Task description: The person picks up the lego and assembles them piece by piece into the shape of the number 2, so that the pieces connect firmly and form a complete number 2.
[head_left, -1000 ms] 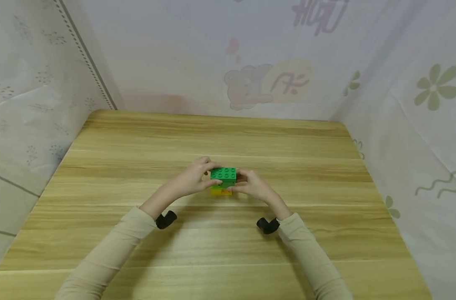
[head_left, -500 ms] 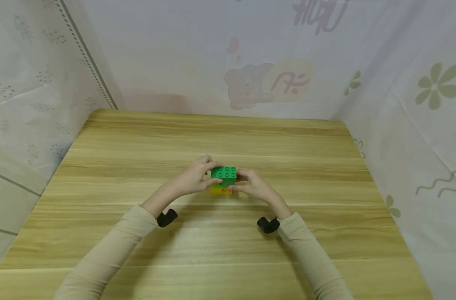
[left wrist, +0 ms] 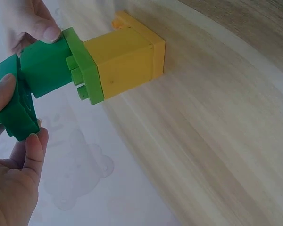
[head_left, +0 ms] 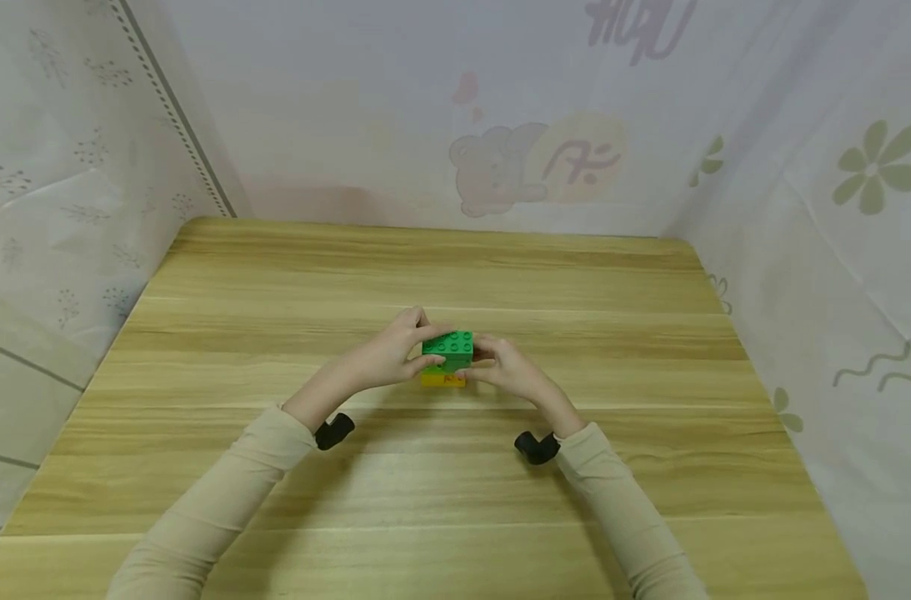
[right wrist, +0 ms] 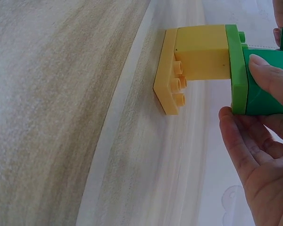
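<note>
A tower of toy building bricks stands near the table's middle. Lowest is a thin orange-yellow brick [right wrist: 164,70], under a yellow block [left wrist: 125,61]. A thin light green brick [left wrist: 88,68] sits on that, then a dark green block [left wrist: 47,68]. My left hand [head_left: 383,354] pinches a green studded brick [left wrist: 21,115] at the top, thumb on one side and fingers on the other. In the left wrist view that brick looks tilted against the block below. With thumb and fingers, my right hand [head_left: 511,371] holds the dark green block, fingertips touching the light green brick.
The wood-grain table [head_left: 395,517] extends on all sides of the tower. Patterned pale cloth [head_left: 312,125] hangs behind and at both sides. A black curved piece [head_left: 335,432] shows at the left wrist, and a similar black piece [head_left: 536,448] at the right.
My left index finger lies slightly farther across the studs of the top brick. Both hands and the tower otherwise stay in nearly the same place.
</note>
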Tool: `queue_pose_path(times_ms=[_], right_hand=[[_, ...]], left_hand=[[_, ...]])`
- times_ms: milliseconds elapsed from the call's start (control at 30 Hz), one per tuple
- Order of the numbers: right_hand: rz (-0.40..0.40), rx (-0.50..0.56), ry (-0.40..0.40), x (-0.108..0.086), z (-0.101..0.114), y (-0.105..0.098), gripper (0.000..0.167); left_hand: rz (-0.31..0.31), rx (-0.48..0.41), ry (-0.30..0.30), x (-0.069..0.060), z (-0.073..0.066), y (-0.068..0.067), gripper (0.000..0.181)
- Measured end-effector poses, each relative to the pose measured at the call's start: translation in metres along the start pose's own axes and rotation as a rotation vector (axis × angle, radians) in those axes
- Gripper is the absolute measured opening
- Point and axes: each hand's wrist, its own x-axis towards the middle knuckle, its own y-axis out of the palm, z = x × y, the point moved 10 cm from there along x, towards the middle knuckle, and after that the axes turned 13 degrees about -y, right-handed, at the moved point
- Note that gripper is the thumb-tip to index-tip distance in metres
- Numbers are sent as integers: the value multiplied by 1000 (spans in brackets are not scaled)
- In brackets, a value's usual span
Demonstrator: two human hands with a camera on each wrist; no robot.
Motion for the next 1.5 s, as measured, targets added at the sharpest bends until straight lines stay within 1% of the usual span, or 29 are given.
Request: queue_pose_path(times_ms=[200, 467, 733, 900, 1033, 1267, 1367, 1500], right_hand=[[21, -52, -14, 1, 4, -3, 38], [60, -91, -44, 4, 9, -4, 34], [65, -132, -49, 4, 12, -2, 30], [66, -131, -54, 4, 13, 0, 30], [69, -125, -52, 4, 12, 1, 31], [58, -100, -34, 3, 10, 1, 32], [53, -97, -24, 4, 9, 0, 33], [45, -112, -9, 4, 7, -1, 33]], left_hand=[[-14, 18, 19, 0, -5, -1, 45], [5, 68, 27, 2, -14, -3, 45], [54, 88, 12, 0, -15, 0, 45], [35, 98, 17, -3, -14, 0, 46], [15, 96, 26, -3, -13, 1, 46], [1, 87, 33, -2, -9, 2, 45], [-6, 66, 16, -2, -3, 4, 43], [-12, -33, -41, -4, 11, 7, 45]])
